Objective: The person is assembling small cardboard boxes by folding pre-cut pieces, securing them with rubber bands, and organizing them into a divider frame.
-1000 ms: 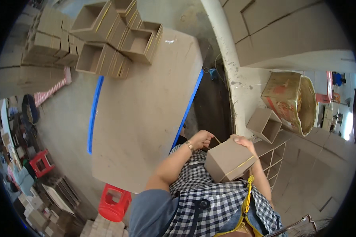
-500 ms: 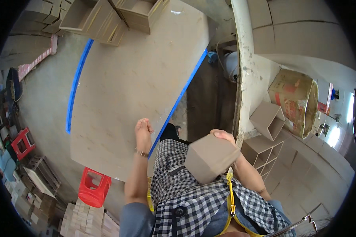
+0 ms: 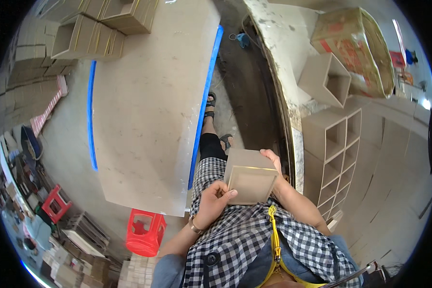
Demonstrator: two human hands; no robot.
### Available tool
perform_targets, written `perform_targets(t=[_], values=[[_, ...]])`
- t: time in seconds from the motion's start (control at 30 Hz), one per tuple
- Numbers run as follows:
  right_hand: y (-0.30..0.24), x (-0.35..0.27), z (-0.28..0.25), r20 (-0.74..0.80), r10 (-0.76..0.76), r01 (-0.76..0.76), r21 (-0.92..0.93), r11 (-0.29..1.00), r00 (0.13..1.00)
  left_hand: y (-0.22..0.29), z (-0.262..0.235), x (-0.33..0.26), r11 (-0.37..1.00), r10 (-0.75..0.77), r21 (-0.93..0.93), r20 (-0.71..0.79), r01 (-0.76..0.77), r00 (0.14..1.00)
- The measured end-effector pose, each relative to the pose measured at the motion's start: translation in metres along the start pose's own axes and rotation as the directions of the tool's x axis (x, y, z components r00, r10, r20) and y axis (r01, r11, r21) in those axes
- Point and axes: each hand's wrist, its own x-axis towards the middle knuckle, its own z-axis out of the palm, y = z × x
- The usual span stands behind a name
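Observation:
In front of my apron I hold a small brown-grey cardboard box [image 3: 252,186], its recessed side turned up toward me. A thin yellowish line runs along the far rim of that recess. My right hand [image 3: 272,161] grips the box at its far right corner. At the left rim, my left hand [image 3: 216,200] is closed, with its thumb and curled fingers against the box edge. Whether something small is also pinched there is hidden.
A brown-topped table [image 3: 144,115] edged with blue strips stands at left, with open boxes [image 3: 129,19] at its far end. A red stool [image 3: 146,232] is by its near end. On the right are a compartmented box [image 3: 329,144], a five-sided box [image 3: 325,79] and a large carton [image 3: 350,48].
My left hand has moved from over the table to the box's left rim. The box has turned, so its recessed side now shows. My view has shifted to the right.

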Motion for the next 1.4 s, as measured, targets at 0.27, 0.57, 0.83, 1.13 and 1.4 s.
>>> perform_targets(t=[0.27,0.57,0.83,1.13,1.4], values=[[-0.059,-0.036,-0.013,-0.261,-0.593,0.627,0.068,0.776,0.762,0.032,0.002,-0.044,0.894,0.407,-0.042,0.488,-0.445,0.772],[-0.108,-0.136,-0.004,0.343,-0.887,0.886,-0.444,0.138,0.310,0.075,-0.106,0.036,0.394,0.573,0.877,0.001,-0.277,0.820],[-0.162,-0.177,-0.001,0.390,-0.897,0.708,-0.572,-0.414,-0.209,0.111,-0.244,0.172,0.335,0.609,0.937,-0.133,-0.101,0.782],[-0.131,-0.101,0.024,0.539,-0.784,0.617,-0.515,-0.596,-0.308,0.149,-0.247,0.277,0.123,0.444,0.969,-0.249,0.216,0.861],[-0.170,-0.051,0.070,0.647,-0.630,0.505,-0.407,-0.761,-0.429,0.207,-0.238,0.258,0.111,0.526,0.934,-0.344,0.339,0.777]])
